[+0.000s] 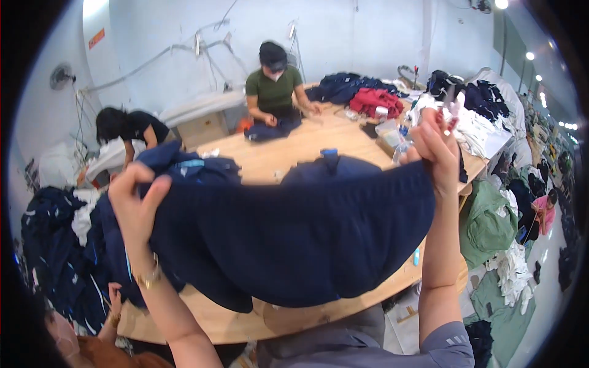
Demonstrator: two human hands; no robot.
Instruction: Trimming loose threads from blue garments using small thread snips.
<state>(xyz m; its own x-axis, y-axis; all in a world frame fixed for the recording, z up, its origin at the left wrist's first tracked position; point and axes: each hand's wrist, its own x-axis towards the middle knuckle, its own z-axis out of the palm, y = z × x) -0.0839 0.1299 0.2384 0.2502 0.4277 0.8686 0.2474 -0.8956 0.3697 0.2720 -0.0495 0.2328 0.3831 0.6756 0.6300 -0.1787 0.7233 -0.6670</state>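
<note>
I hold a dark navy garment [288, 233] stretched out in the air above a wooden table [288, 147]. My left hand [136, 199] grips its left edge, fingers folded over the cloth. Over on the other side, my right hand [432, 144] is raised higher and pinches the right edge. The garment hangs in a wide curve between the two hands and hides much of the table's near part. A gold bracelet [147, 279] sits on my left wrist.
More navy garments [190, 165] are piled on the table behind the held cloth. A person in a green shirt [274, 86] works at the far end, another in black [132, 129] bends at the left. Red and dark clothes [374, 98] heap at the back right. Green and white fabric [491, 227] lies on the floor.
</note>
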